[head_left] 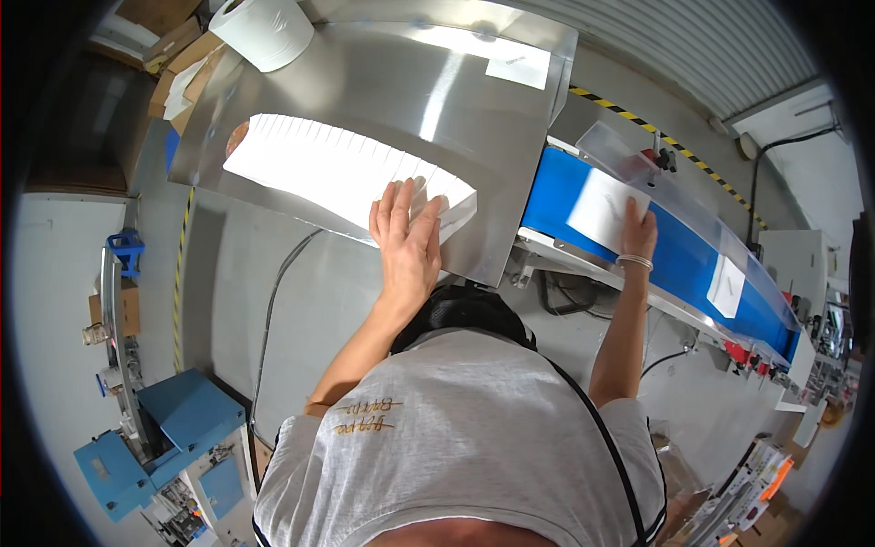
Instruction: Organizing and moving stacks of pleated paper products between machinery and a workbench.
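A long curved row of flat white packets [319, 164], leaning closely one against another, lies along the near edge of a steel table [383, 82]. My left hand [407, 242] rests on the row's right end, fingers stretched out and a little apart. Over the blue conveyor belt [551, 191] to the right, my right hand [640, 235] grips the right edge of a single white packet [597, 210], which appears flat against the belt. Farther along the belt lies another white packet [726, 286] with small print on it.
A big white roll [262, 35] stands at the table's far left, beside open cardboard boxes [187, 77]. A white sheet [518, 66] lies at the far right corner. A clear guard [693, 219] runs along the belt's far side. Blue-topped equipment [191, 410] stands at lower left.
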Demonstrator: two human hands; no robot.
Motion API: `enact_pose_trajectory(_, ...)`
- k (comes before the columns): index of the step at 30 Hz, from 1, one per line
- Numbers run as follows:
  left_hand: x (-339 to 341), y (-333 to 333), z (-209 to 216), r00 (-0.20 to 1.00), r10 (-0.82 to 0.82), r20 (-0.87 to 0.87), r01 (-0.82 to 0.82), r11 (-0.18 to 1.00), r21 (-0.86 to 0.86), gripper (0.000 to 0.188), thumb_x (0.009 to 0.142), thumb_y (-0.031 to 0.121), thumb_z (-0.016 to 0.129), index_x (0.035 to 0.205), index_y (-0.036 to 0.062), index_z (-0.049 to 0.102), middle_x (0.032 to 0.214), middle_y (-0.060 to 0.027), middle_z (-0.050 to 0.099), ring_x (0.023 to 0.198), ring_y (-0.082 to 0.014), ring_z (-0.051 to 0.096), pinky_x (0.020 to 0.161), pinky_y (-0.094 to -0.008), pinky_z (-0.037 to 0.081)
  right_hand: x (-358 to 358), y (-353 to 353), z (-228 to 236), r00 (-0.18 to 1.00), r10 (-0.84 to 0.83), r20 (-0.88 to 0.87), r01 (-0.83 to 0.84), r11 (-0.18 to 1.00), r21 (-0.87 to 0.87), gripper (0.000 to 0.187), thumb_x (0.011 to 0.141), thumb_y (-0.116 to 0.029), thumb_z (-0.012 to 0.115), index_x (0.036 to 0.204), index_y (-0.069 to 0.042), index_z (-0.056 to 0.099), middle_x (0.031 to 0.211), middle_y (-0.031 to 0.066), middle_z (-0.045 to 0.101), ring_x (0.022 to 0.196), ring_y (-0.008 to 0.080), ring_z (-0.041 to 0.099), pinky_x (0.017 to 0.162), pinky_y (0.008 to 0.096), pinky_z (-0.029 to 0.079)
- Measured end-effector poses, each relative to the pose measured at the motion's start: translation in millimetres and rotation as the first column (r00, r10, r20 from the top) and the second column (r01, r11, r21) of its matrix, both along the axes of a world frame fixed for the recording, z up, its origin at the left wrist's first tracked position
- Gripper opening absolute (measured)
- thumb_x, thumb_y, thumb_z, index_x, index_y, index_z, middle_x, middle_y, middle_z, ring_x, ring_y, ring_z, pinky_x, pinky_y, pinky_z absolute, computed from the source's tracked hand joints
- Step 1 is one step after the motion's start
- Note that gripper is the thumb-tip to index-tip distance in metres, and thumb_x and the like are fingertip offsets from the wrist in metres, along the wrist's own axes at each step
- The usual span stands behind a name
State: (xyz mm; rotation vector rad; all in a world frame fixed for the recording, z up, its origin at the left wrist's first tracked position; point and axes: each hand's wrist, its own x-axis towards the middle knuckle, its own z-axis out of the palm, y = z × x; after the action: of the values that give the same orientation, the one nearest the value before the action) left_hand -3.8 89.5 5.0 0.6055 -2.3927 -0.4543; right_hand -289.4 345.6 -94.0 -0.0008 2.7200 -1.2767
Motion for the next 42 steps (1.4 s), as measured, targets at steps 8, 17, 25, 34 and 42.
enact_pose_trajectory(8,0.6,-2.1,-3.6,1.000,-0.020,-0.017,0.020,1.000,-0.024,0.031,0.074,-0.007,0.061,0.101,0.0079,0.069,0.131,-0.0164,0.049,0.126,-0.0395,0.039,0.106,-0.0542,0.023,54.0,-53.9,67.1,0.731,0.508,-0.455,-0.461,0.860,0.219,0.056,0.072,-0.016,0.077,0.121,-0.007,0.052,0.114,0.0127,0.058,0.102,0.0298,0.055,0.089,0.0390,0.045)
enact_pose_trajectory(17,2.8,-2.4,11.3,0.996,-0.073,0.059,0.075,0.997,-0.019,0.030,0.076,0.003,0.066,0.104,0.0113,0.067,0.143,-0.0189,0.036,0.134,-0.0426,0.027,0.107,-0.0567,0.018,105.1,-153.4,73.7,0.264,0.889,-0.374,-0.965,0.238,-0.114,0.037,0.079,-0.012,0.071,0.113,-0.007,0.058,0.105,0.0040,0.059,0.094,0.0161,0.056,0.081,0.0291,0.047)
enact_pose_trajectory(25,5.4,-15.3,-0.1,1.000,0.023,-0.001,-0.023,1.000,-0.010,0.029,0.078,0.001,0.066,0.106,0.0079,0.066,0.134,-0.0172,0.046,0.126,-0.0408,0.038,0.103,-0.0524,0.028,45.2,-57.1,31.3,0.971,0.201,-0.130,-0.210,0.976,-0.055,0.033,0.090,-0.033,0.062,0.091,0.000,0.057,0.080,0.0067,0.057,0.074,0.0132,0.050,0.069,0.0313,0.045)
enact_pose_trajectory(34,3.1,-13.7,3.2,1.000,0.000,0.011,0.000,1.000,0.004,0.027,0.076,-0.003,0.064,0.098,0.0119,0.070,0.136,-0.0136,0.046,0.130,-0.0404,0.035,0.107,-0.0543,0.021,41.6,-50.8,44.2,0.609,0.533,-0.587,-0.510,0.830,0.225,0.054,0.074,-0.020,0.076,0.121,-0.006,0.053,0.112,0.0154,0.059,0.100,0.0326,0.056,0.089,0.0404,0.046)
enact_pose_trajectory(42,2.6,-15.9,13.5,0.993,-0.082,0.081,0.083,0.996,-0.012,0.029,0.074,-0.003,0.063,0.098,0.0133,0.069,0.143,-0.0158,0.038,0.136,-0.0415,0.025,0.108,-0.0574,0.013,101.3,-168.9,69.6,0.272,0.935,-0.229,-0.947,0.217,-0.236,0.047,0.075,-0.017,0.073,0.118,-0.008,0.056,0.127,0.0103,0.050,0.114,0.0232,0.049,0.098,0.0328,0.040)
